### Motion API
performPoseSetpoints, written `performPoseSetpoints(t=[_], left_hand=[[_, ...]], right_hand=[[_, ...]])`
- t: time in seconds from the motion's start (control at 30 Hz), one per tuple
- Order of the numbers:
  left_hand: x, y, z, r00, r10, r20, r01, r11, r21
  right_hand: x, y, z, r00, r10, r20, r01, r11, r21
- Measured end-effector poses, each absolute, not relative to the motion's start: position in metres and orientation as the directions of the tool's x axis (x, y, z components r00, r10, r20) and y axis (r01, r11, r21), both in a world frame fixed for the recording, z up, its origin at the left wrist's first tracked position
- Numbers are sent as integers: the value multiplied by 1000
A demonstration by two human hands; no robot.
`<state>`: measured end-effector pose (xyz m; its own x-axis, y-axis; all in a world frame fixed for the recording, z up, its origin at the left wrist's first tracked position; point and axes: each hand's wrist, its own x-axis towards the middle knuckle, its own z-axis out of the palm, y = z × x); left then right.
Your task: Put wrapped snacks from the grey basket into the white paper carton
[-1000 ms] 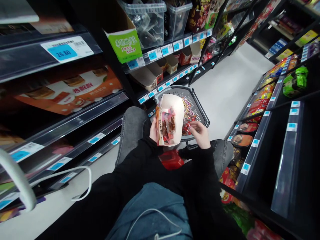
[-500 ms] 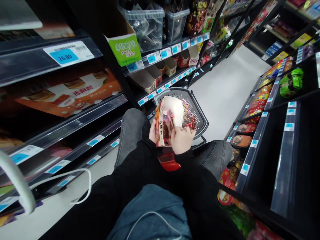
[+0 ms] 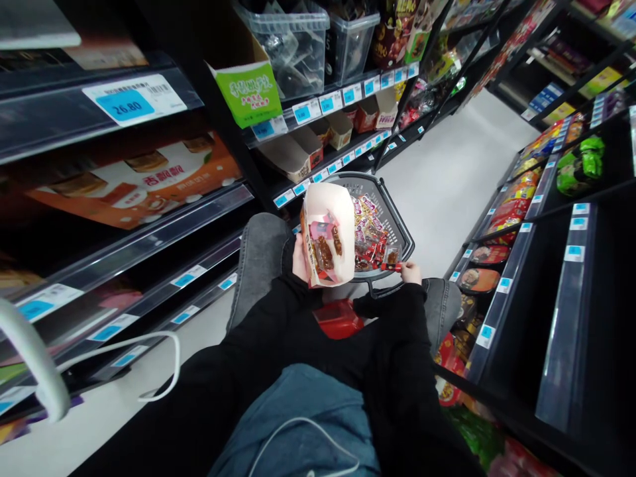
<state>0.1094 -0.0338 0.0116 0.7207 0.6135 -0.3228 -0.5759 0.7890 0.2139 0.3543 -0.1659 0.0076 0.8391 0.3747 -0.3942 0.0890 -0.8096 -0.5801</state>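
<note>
My left hand (image 3: 299,259) is wrapped round the left side of an open cardboard display box (image 3: 342,225), white inside, tilted toward me. A few small snack packets (image 3: 324,252) with brown contents lie in its bottom. Over the right front rim of a grey shopping basket (image 3: 397,218), my right hand (image 3: 411,273) pinches the end of a small red and clear snack packet (image 3: 392,257). Beneath that packet, the basket holds several red and purple-white wrapped packets (image 3: 368,225). The box hides the basket's left part.
Shelves with price tags line the left side, holding a green carton (image 3: 250,93) and clear plastic tubs (image 3: 293,50). On the right, a lower rack (image 3: 497,285) carries packaged foods. A pale aisle floor (image 3: 442,159) runs ahead. A white cable (image 3: 171,358) hangs at lower left.
My right hand has moved from the box to the right, over the basket's edge, with a snack packet in its fingers. My left hand has tilted the box so its inside shows more.
</note>
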Motion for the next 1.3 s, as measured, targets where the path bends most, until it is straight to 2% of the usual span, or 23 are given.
performPoseSetpoints(t=[0.2,0.27,0.33,0.47,0.57,0.63,0.67,0.7,0.77,0.83,0.9,1.03,1.13,1.23,1.3], left_hand=[[108,-34,13,709,605,-362,-558,795,237],[108,-35,21,694,599,-399,-554,799,234],[108,-36,28,678,589,-439,-551,803,227],[110,-35,27,652,586,-481,-552,802,228],[112,-35,18,661,596,-456,-542,799,260],[113,-35,14,678,597,-429,-535,801,269],[113,-35,13,683,595,-424,-533,803,267],[114,-35,12,680,594,-429,-534,803,264],[114,-34,11,649,593,-477,-540,801,261],[113,-32,10,620,593,-514,-540,797,270],[113,-31,11,602,602,-524,-546,790,281],[115,-32,16,562,611,-558,-570,775,274],[116,-33,18,566,570,-596,-543,801,251],[116,-33,14,594,567,-570,-528,810,255],[114,-32,10,604,593,-533,-537,796,277]], right_hand=[[363,-150,-20,821,247,-515,-24,-885,-464],[363,-149,-17,828,237,-508,-32,-885,-465],[360,-150,-8,844,273,-461,-5,-856,-516],[338,-150,30,863,426,-271,130,-706,-696],[304,-147,70,751,660,28,357,-370,-857],[275,-141,92,565,809,159,492,-176,-853],[258,-137,100,481,863,153,553,-163,-817],[242,-131,105,432,895,112,620,-204,-758],[211,-119,109,462,887,-7,727,-383,-569],[188,-107,105,570,818,-84,742,-556,-375],[177,-98,99,628,767,-134,714,-636,-292],[183,-92,88,594,770,-231,690,-636,-344],[190,-94,85,594,758,-270,662,-651,-370],[195,-100,90,633,751,-187,659,-650,-379],[208,-109,97,666,743,-72,635,-615,-469]])
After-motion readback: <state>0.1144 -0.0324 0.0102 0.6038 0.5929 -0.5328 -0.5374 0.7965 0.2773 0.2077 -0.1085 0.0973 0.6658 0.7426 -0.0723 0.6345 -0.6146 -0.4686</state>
